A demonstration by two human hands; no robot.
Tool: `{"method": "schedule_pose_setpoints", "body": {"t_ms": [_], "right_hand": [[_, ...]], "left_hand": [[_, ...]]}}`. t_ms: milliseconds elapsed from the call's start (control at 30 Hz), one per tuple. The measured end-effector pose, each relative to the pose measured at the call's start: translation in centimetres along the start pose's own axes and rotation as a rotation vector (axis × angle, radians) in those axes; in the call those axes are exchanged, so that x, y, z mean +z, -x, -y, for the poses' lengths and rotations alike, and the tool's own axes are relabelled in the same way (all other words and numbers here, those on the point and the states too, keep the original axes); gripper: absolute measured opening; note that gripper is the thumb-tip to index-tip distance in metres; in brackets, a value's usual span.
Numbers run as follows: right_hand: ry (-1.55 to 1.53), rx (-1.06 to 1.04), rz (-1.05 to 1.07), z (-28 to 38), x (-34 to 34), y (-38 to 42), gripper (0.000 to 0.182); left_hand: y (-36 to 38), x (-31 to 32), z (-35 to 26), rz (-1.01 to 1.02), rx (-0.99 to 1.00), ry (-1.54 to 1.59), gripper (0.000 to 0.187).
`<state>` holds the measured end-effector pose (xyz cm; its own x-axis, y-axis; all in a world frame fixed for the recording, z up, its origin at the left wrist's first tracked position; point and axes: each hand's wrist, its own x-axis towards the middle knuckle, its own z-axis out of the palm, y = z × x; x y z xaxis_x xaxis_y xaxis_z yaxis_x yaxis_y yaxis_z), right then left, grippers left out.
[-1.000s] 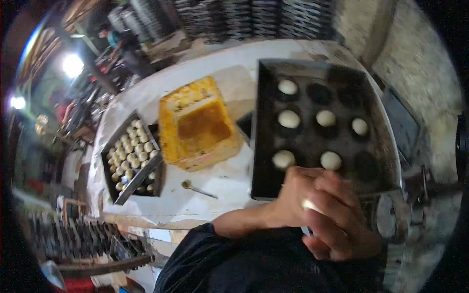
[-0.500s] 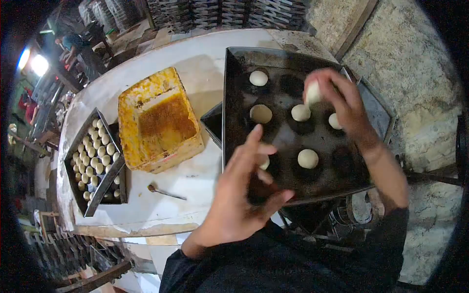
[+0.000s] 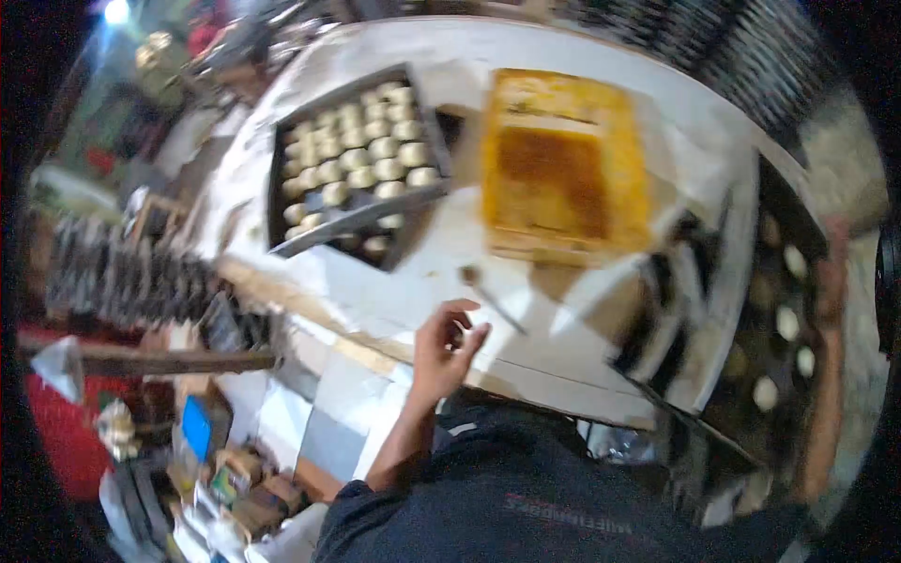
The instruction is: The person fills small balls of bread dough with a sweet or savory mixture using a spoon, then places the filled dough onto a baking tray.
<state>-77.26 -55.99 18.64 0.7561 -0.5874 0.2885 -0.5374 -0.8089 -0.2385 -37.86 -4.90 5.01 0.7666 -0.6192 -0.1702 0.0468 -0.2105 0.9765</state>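
My left hand (image 3: 449, 349) is over the front edge of the white table, fingers loosely curled, thumb apart, nothing visible in it. Just beyond it lies a small spoon-like tool (image 3: 502, 312). My right hand (image 3: 832, 272), blurred at the far right, is by the outer side of the large dark tray (image 3: 727, 361); its fingers cannot be made out. Several pale dough balls (image 3: 765, 394) sit on that tray. A yellow-smeared tub (image 3: 619, 178) stands at the table's middle. Left of it, a smaller dark tray (image 3: 275, 197) holds rows of dough balls (image 3: 359, 175).
The white table (image 3: 375, 314) ends in a worn front edge. Below left are a wooden beam (image 3: 178, 362), boxes (image 3: 267, 502) and a blue object (image 3: 196, 427). Stacked dark racks (image 3: 131, 272) stand at the left. A rough wall shows at the far right.
The view has swung left, so the large tray now appears at the right edge. My left hand has left that tray for the table front. The ball earlier in my right hand is no longer discernible there.
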Motion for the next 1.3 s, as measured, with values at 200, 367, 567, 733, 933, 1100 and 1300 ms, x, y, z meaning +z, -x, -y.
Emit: {"method": "schedule_pose_setpoints", "body": {"t_ms": [200, 367, 567, 733, 933, 1100, 1300], "right_hand": [[0.127, 0.221, -0.222, 22.4, -3.4, 7.7, 0.052], [-0.010, -0.796, -0.001, 45.1, 4.8, 0.7, 0.032], [-0.470, -0.192, -0.030, 49.1, 14.7, 3.3, 0.029], [-1.275, 0.474, 0.297, 51.9, 23.4, 3.8, 0.040], [-0.760, -0.227, -0.260, 51.5, 17.8, 7.8, 0.044], [-0.616, -0.161, -0.397, 50.9, 12.3, 15.0, 0.040], [-0.998, 0.132, -0.613, 48.5, 14.7, 21.7, 0.035]], "left_hand": [[-15.0, -21.0, 1.0, -0.537, 0.648, -1.046, 0.030], [-30.7, -27.7, 5.6, 0.023, -0.194, -1.328, 0.057], [-21.7, -20.7, 1.8, -0.218, 0.610, -0.602, 0.029], [-5.6, -11.4, -3.2, 0.248, 0.558, -0.149, 0.093], [2.6, -6.8, -5.2, 0.394, 0.553, 0.329, 0.084], [9.5, -2.8, -6.6, 0.338, 0.473, 0.171, 0.029], [16.6, 3.4, -4.3, 0.203, 0.906, 0.206, 0.051]]}}
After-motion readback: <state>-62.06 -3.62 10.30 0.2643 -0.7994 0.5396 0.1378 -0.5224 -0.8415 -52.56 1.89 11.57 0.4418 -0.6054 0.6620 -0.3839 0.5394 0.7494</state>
